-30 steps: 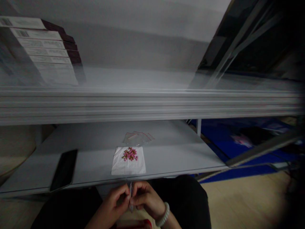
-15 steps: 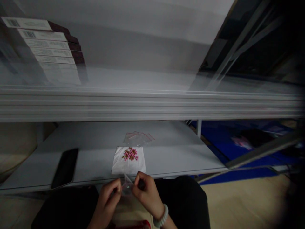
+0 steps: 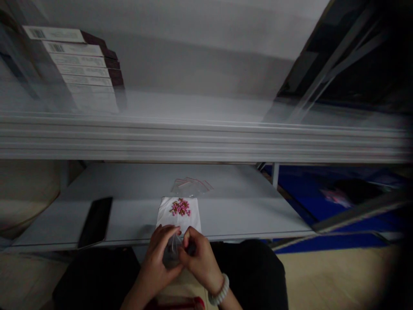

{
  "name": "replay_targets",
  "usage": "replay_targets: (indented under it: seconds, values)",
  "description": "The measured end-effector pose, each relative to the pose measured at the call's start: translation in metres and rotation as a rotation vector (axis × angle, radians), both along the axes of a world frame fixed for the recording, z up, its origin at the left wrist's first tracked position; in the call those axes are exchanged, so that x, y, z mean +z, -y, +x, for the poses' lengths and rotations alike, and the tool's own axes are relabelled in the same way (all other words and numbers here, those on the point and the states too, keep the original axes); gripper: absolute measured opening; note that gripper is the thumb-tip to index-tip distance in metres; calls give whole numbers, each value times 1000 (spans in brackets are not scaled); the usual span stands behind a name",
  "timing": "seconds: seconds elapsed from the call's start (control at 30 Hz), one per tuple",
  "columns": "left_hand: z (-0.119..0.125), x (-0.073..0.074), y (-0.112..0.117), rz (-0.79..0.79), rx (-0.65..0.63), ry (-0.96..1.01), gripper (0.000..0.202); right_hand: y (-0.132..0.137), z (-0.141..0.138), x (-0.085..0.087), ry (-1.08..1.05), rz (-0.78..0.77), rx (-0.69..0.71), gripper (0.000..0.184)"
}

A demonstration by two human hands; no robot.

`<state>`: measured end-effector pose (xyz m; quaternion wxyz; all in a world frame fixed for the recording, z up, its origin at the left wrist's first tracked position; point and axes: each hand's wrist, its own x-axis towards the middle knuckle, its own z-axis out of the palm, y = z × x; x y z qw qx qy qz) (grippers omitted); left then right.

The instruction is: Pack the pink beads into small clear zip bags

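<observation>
Clear bag (image 3: 172, 252) is pinched between both hands, at the near edge of the lower shelf (image 3: 245, 215). Left to right: dark phone (image 3: 96, 221) lies flat on the shelf; left hand (image 3: 158, 258) has its fingertips closed on the bag's left side; right hand (image 3: 200, 258) nips the right side with thumb and forefinger. Just behind is a white sheet (image 3: 179, 224) with pink beads (image 3: 181, 207), and spare bags (image 3: 191, 186) lie beyond it.

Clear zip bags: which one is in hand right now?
The bag pinched between the left hand and right hand; the others lie piled on the shelf behind the tissue.
</observation>
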<state>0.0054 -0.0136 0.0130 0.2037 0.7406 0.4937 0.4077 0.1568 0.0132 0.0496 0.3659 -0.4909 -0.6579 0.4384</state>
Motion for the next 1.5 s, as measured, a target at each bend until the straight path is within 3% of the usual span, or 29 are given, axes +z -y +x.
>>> replay_targets:
  seconds: [0.1, 0.23, 0.4, 0.5, 0.63, 0.73, 0.83, 1.1, 1.3, 1.5]
  values:
    - [-1, 0, -2, 47, 15, -2, 60, 0, 4, -3, -8, -9, -11, 17]
    - [-1, 0, -3, 103, 21, -7, 63, 0, 6, -6, -72, -25, -15, 16]
    - [1, -3, -5, 68, 33, 102, 61, -2, 3, -7, -137, -48, -26, 17]
    - [2, -2, -6, 28, 36, 167, 52, -1, 2, -2, -156, -43, -32, 15]
    - [2, -4, -5, 33, 105, 163, 46, 5, 3, 13, -128, 95, -60, 5]
    - [1, -6, -6, 92, 169, 107, 46, 10, 2, 19, -27, 179, -25, 16]
    - [1, -7, -8, 167, 216, 46, 47, 12, -1, 15, 48, 167, 22, 25]
    - [4, -10, -8, 131, 168, 88, 41, 12, -6, 7, -113, 92, 114, 21]
    - [-4, -9, -15, 79, 225, 50, 41, 0, 4, 1, -260, 104, -78, 17]
    - [-22, -6, -52, 41, 169, -87, 44, -58, 14, -37, -426, 37, -343, 31]
